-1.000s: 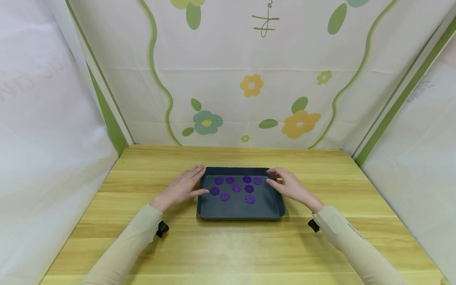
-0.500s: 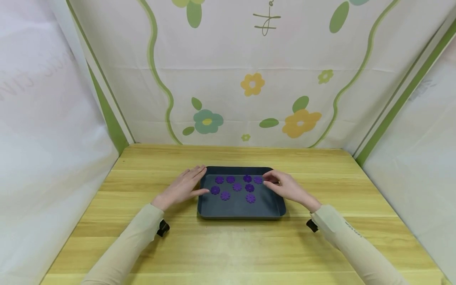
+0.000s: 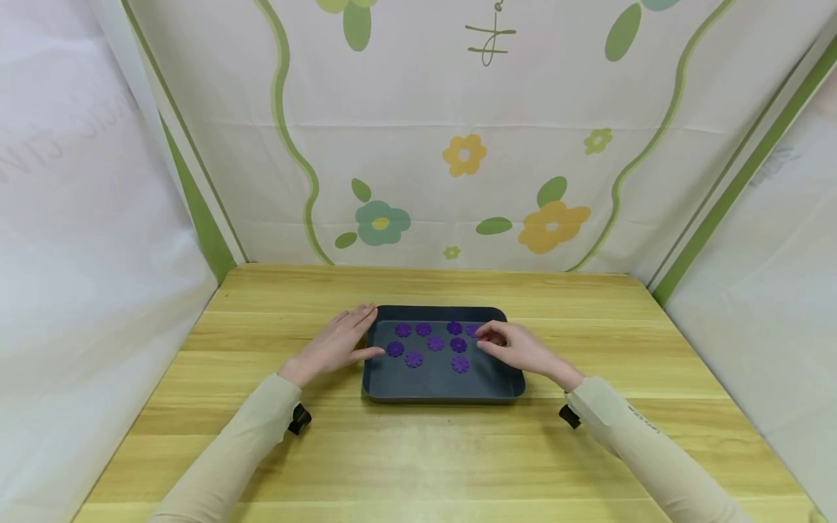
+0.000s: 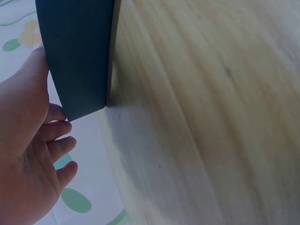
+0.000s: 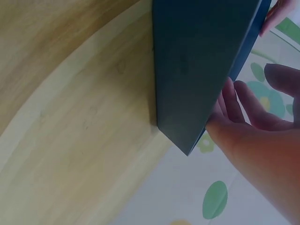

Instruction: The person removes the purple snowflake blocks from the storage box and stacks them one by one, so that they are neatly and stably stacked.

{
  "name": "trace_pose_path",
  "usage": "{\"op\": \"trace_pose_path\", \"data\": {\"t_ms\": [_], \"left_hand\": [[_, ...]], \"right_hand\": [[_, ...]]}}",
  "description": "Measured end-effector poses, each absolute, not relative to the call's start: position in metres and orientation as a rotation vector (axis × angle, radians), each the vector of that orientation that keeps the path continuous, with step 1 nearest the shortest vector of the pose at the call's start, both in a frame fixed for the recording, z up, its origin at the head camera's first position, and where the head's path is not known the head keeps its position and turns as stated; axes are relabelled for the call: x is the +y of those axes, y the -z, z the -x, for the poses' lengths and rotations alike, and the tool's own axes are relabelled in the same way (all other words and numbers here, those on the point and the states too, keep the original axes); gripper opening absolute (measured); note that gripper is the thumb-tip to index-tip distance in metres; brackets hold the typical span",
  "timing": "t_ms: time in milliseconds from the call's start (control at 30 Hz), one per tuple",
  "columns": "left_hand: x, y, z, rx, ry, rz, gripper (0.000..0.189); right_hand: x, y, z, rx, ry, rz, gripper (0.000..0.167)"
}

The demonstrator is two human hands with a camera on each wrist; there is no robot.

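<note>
A dark grey tray (image 3: 431, 383) lies on the table with several small purple notched discs, flower-like in outline, spread over its floor. My left hand (image 3: 335, 343) rests on the tray's left rim with fingers fairly straight and thumb reaching inward. Over the tray's right part, my right hand (image 3: 519, 349) has bent fingers, thumb and forefinger apart, right at the back-right purple disc (image 3: 471, 331), which they partly cover. The darker purple disc (image 3: 458, 345) lies just left of the right thumb. In the right wrist view, the tray's outer wall (image 5: 197, 70) hides the fingertips.
The wooden table (image 3: 418, 457) extends around the tray on every side. White fabric (image 3: 405, 167) printed with flowers stands behind it, and plain white sides close in left and right. Black straps (image 3: 299, 420) sit at both wrists.
My right hand has moved from the tray's right rim leftward and inward to the back-right disc. The left hand has stayed in place, and the discs lie as before.
</note>
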State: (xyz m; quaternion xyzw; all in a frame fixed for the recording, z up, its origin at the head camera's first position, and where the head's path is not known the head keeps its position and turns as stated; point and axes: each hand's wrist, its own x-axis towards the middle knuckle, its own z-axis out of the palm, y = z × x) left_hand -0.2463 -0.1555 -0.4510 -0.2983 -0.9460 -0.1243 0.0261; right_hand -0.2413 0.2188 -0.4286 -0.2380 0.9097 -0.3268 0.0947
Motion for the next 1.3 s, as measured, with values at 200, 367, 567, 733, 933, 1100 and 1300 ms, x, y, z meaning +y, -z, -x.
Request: {"op": "trace_pose_path", "data": {"t_ms": [200, 367, 567, 733, 933, 1100, 1300], "left_hand": [[-0.156, 0.452, 0.247, -2.928, 0.38, 0.918, 0.084], [-0.156, 0.452, 0.246, -2.932, 0.375, 0.915, 0.085], [-0.156, 0.452, 0.246, -2.926, 0.368, 0.916, 0.086], [-0.156, 0.453, 0.247, -2.929, 0.353, 0.915, 0.086], [-0.156, 0.453, 0.247, -2.933, 0.365, 0.916, 0.087], [-0.156, 0.451, 0.246, -2.934, 0.373, 0.914, 0.086], [-0.156, 0.452, 0.246, -2.919, 0.362, 0.92, 0.086]], "right_hand": [[0.216, 0.431, 0.241, 2.675, 0.967, 0.7, 0.031], [0.213, 0.431, 0.24, 2.646, 0.965, 0.674, 0.031], [0.207, 0.433, 0.239, 2.613, 0.959, 0.685, 0.027], [0.204, 0.437, 0.238, 2.607, 0.952, 0.697, 0.023], [0.201, 0.44, 0.237, 2.618, 0.954, 0.696, 0.022], [0.198, 0.438, 0.235, 2.619, 0.96, 0.671, 0.021], [0.191, 0.438, 0.231, 2.638, 0.963, 0.579, 0.02]]}}
